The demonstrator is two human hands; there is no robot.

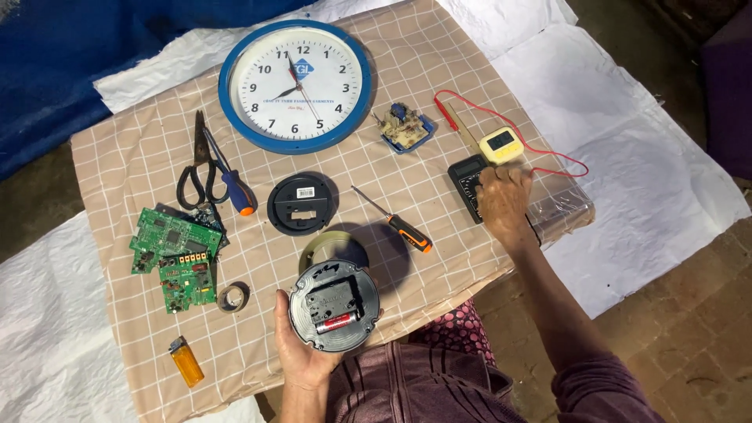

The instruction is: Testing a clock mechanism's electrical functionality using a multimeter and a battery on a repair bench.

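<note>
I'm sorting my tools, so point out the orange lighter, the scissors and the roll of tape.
orange lighter (186, 361): head view, middle of its body.
scissors (197, 168): head view, the pivot above the black handles.
roll of tape (233, 297): head view, its ring edge.

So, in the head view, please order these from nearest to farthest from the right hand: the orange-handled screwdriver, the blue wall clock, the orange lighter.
Measured from the right hand, which rests on the black multimeter:
1. Orange-handled screwdriver, just to its left, mid-table.
2. Blue wall clock, at the far edge of the cloth.
3. Orange lighter, at the near left corner.
</note>
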